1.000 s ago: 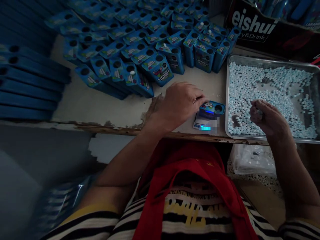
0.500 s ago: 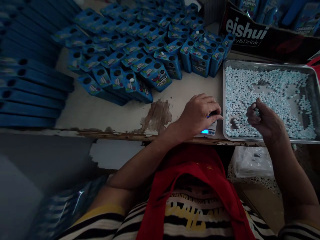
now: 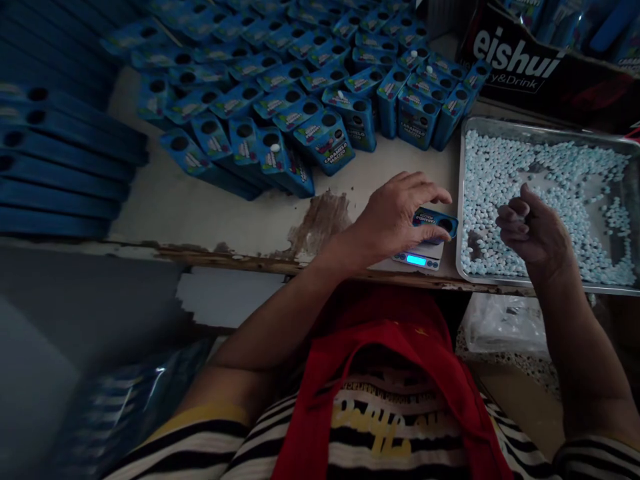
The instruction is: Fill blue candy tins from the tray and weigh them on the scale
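Note:
A small digital scale [image 3: 420, 259] with a lit blue display sits at the table's front edge. On it lies a blue candy box [image 3: 436, 225], its round dark hole facing right. My left hand [image 3: 400, 217] reaches around this box from the left, thumb and forefinger spread on either side; the thumb overlaps the box's near side. My right hand [image 3: 537, 230] hovers over a metal tray [image 3: 463, 200] of small pale blue and white candies [image 3: 500, 173]. Its fingers are curled in and the thumb points up; whatever lies inside them is hidden.
Many similar blue boxes [image 3: 325, 143] stand in rows at the back, a few with a white candy on top. More blue boxes [image 3: 65, 180] are stacked at left. A black carton [image 3: 520, 60] stands behind the tray. The table edge [image 3: 225, 253] is worn.
My left hand's fingers have spread apart, and the box on the scale now shows. My right hand's fingers have curled in further; a pale candy seen at its fingertips no longer shows. The view shifted slightly.

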Demonstrator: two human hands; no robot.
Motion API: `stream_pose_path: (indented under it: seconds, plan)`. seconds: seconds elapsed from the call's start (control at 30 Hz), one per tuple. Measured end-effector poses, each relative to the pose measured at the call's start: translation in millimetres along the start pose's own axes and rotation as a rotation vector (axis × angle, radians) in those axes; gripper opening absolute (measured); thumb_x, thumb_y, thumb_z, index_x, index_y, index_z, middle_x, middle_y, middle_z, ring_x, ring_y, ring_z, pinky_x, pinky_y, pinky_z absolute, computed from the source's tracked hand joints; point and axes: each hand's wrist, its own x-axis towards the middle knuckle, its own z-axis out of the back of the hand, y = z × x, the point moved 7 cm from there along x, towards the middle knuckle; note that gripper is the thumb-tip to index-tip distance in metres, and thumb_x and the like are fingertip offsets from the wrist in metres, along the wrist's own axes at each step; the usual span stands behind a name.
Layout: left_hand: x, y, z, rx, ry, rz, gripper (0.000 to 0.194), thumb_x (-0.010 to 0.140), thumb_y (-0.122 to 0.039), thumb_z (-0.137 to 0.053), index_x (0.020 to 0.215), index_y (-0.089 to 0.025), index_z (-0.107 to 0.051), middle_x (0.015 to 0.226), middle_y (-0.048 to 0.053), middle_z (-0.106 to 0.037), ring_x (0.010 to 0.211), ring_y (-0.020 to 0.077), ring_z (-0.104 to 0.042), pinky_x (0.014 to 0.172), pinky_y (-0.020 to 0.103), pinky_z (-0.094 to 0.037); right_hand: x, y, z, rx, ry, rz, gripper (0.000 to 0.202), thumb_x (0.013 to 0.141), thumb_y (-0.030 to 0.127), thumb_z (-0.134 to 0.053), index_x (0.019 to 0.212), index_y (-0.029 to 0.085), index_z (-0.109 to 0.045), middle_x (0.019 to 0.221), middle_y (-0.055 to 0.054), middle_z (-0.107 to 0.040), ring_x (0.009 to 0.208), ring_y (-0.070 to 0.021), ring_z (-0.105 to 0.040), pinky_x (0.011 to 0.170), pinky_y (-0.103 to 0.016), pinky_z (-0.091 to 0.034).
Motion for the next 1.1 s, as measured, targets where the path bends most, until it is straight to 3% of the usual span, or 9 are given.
stream_pose_path:
  seconds: [0.2,0.4,0.57,0.67,0.73,0.8,0.87,0.97,1.1]
  plan:
    - [5.2,9.2,-25.1,-0.001,0.126,-0.068,0.079,0.074,-0.03,-0.109,0.142,-0.018,-0.07,0.136,0.013,-0.075,0.131,0.0342,-0.069,0.116,0.046,-0.055,23.1,14.6,-8.4,-0.025,-0.035,0.032,0.06,0.093,0.073,-0.087,0.072,0.027,-0.055,0.067,0.001,-0.047,0.052,-0.0119,-0.032,0.043,-0.03,-0.018]
    - [9.4,10.1,-31.0,-0.033,0.13,-0.066,0.062,0.081,-0.025,-0.103,0.135,-0.018,-0.072,0.131,0.013,-0.076,0.128,0.0338,-0.071,0.113,0.045,-0.055,20.4,29.0,-5.4,-0.088,-0.1,0.06,0.029,0.098,0.06,-0.086,0.1,0.034,-0.074,0.067,0.003,-0.052,0.052,-0.0137,-0.038,0.044,-0.031,-0.026]
    - [13.3,6.3,-41.6,-0.022,0.166,-0.068,0.056,0.081,-0.022,-0.102,0.13,-0.016,-0.075,0.129,0.014,-0.077,0.122,0.0343,-0.073,0.108,0.045,-0.056,15.1,34.3,-19.6,-0.049,-0.104,0.06,0.03,0.092,0.055,-0.092,0.104,0.033,-0.075,0.071,0.001,-0.057,0.056,-0.014,-0.044,0.042,-0.029,-0.023]
    - [14.4,2.3,-46.4,-0.039,0.169,-0.04,0.043,0.089,-0.017,-0.094,0.128,-0.016,-0.075,0.126,0.012,-0.078,0.121,0.032,-0.074,0.105,0.042,-0.058,17.3,40.5,-37.3,-0.018,-0.065,0.062,0.03,0.093,0.053,-0.091,0.099,0.031,-0.073,0.064,0.005,-0.044,0.051,-0.0114,-0.035,0.041,-0.025,-0.019]
    - [8.7,2.2,-36.0,-0.035,0.137,-0.005,0.039,0.093,-0.017,-0.09,0.128,-0.017,-0.075,0.126,0.011,-0.079,0.123,0.0309,-0.075,0.104,0.041,-0.059,21.0,44.2,-54.4,-0.013,0.003,0.057,0.028,0.094,0.049,-0.091,0.098,0.029,-0.071,0.06,0.009,-0.032,0.048,-0.01,-0.026,0.042,-0.023,-0.018]
    - [-5.9,8.3,-7.0,-0.015,0.066,0.027,0.042,0.094,-0.02,-0.09,0.132,-0.018,-0.073,0.13,0.011,-0.079,0.126,0.0295,-0.075,0.107,0.04,-0.06,27.5,45.3,-74.8,-0.028,0.068,0.06,0.03,0.091,0.047,-0.092,0.101,0.028,-0.071,0.058,0.011,-0.026,0.047,-0.0093,-0.019,0.042,-0.022,-0.016]
    - [-30.7,23.7,42.9,0.02,-0.037,0.068,0.045,0.095,-0.023,-0.091,0.135,-0.019,-0.072,0.133,0.01,-0.078,0.126,0.0272,-0.075,0.11,0.039,-0.06,38.8,43.3,-97.4,-0.058,0.088,0.09,0.038,0.087,0.05,-0.094,0.105,0.026,-0.071,0.056,0.013,-0.028,0.046,-0.0088,-0.017,0.042,-0.022,-0.013]
    - [-81.5,64.1,152.4,0.144,-0.251,0.182,0.044,0.094,-0.026,-0.092,0.134,-0.023,-0.073,0.131,0.004,-0.08,0.12,0.0234,-0.076,0.111,0.036,-0.061,60.9,38.9,-144.7,-0.154,0.107,0.187,0.047,0.086,0.059,-0.092,0.107,0.022,-0.073,0.057,0.011,-0.035,0.046,-0.0087,-0.021,0.044,-0.023,-0.013]
    - [-137.4,137.6,312.2,0.421,-0.541,0.33,0.054,0.091,-0.048,-0.096,0.132,-0.022,-0.071,0.123,-0.003,-0.08,0.109,0.0163,-0.07,0.112,0.036,-0.063,76.9,50.8,-229.1,-0.509,0.123,0.462,0.036,0.106,0.054,-0.068,0.11,0.02,-0.076,0.064,0.004,-0.05,0.054,-0.0141,-0.045,0.053,-0.025,-0.032]
